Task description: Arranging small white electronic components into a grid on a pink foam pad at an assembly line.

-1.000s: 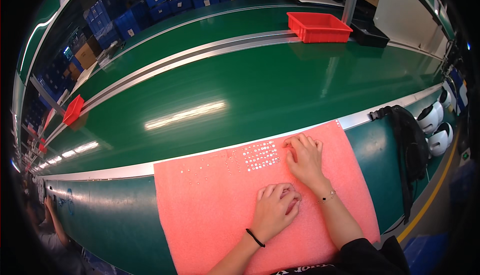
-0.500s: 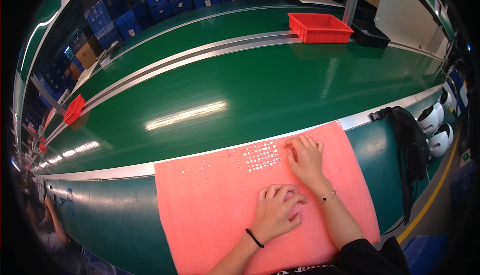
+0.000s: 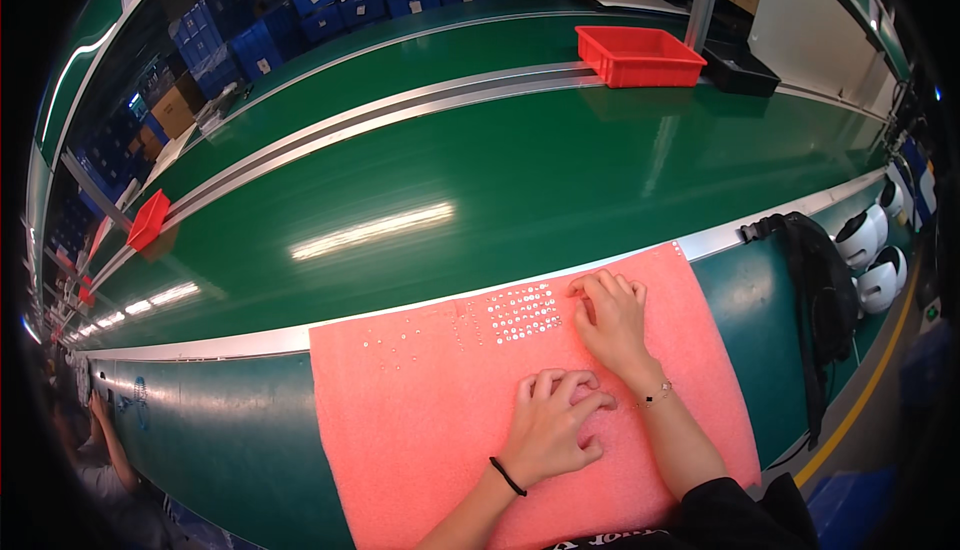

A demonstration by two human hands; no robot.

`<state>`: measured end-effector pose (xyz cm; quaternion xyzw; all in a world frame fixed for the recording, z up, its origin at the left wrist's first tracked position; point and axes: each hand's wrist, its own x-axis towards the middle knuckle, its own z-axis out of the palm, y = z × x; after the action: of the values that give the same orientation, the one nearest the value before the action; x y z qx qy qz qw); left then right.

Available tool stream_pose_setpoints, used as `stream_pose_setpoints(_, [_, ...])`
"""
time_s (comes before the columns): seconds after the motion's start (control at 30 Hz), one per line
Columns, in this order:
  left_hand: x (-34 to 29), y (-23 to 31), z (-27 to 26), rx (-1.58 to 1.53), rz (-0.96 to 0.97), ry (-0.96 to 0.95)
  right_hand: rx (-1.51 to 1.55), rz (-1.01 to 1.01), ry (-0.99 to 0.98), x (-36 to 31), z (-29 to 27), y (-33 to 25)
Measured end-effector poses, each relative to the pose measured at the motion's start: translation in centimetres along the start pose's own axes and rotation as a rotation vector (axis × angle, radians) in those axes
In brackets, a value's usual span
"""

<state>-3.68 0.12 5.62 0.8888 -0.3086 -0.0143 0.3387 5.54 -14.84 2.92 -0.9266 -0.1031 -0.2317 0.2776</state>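
Note:
A pink foam sheet lies before me. Small shiny round pieces, silvery or clear, sit on it in a block of rows; their exact kind is too small to make out. More tiny pieces are scattered to the left of the block. My right hand rests just right of the rows, fingers bent and thumb apart, holding nothing I can see. Nearer to me, my left hand is over the foam below the block. Its fingers are curled but spread, with no object visible between them.
Beyond the foam runs a green conveyor belt. A red bin and a black tray stand at the far right. A black strap bag and white rounded objects lie right. Another person's arm shows at far left.
My left hand's index finger has stretched slightly to the right, and the hand has shifted a little. The right hand and the small pieces look unmoved.

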Motion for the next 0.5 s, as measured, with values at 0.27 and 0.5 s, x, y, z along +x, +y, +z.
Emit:
stream_pose_setpoints(0.27, [-0.07,-0.30,0.24,0.015,0.024,0.004,0.006,0.007,-0.008,0.02,-0.06,-0.04])
stream_pose_setpoints(0.5, [-0.15,-0.50,0.59,0.013,0.025,0.023,0.008,0.002,0.006,0.02,0.00,-0.11])
